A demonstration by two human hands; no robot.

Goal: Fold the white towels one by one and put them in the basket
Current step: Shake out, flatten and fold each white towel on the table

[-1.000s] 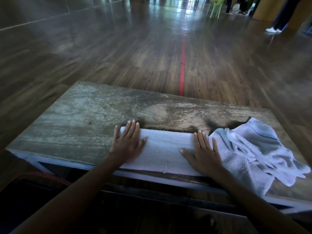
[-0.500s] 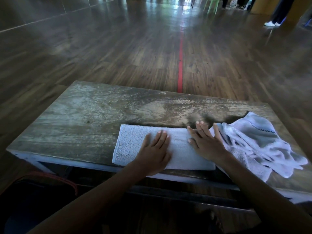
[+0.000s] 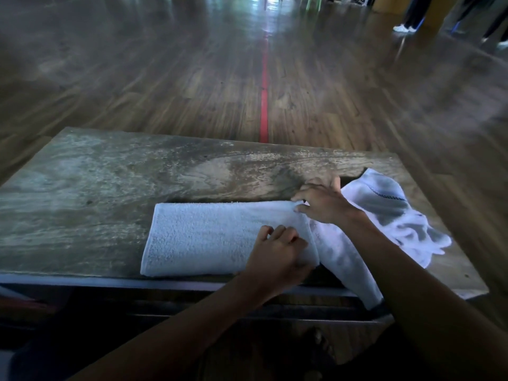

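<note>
**Head view**

1. Change of state. One second before, both hands lay flat on the folded towel (image 3: 214,237), one near each end, pressing it smooth. Half a second before, the left hand (image 3: 277,251) had shifted to the middle of the strip. At this moment both hands had gathered at the towel's right end. The right hand (image 3: 321,204) pinched the far right corner between thumb and fingertips. The left hand lay on the near right corner with its fingers curled onto the cloth, apparently gripping the edge; its thumb was hidden.

2. Meaning for the task. Smoothing appeared complete. The grip on the right end suggested that the next fold, right end carried over toward the left, was starting. The towel remained a long flat strip along the near edge of the table (image 3: 110,188) and had not yet gone to the basket. No basket could be identified in view.

3. Remaining work. A pile of unfolded white towels (image 3: 398,215) lay just right of the hands, touching the folded towel, with one length hanging over the front edge.

4. Surface and room. The table top was worn, streaked wood. Beyond it lay a dark plank floor (image 3: 165,92) with a red line (image 3: 264,78) running away from the table. White shoes (image 3: 404,28) of bystanders showed at the far right.
</note>
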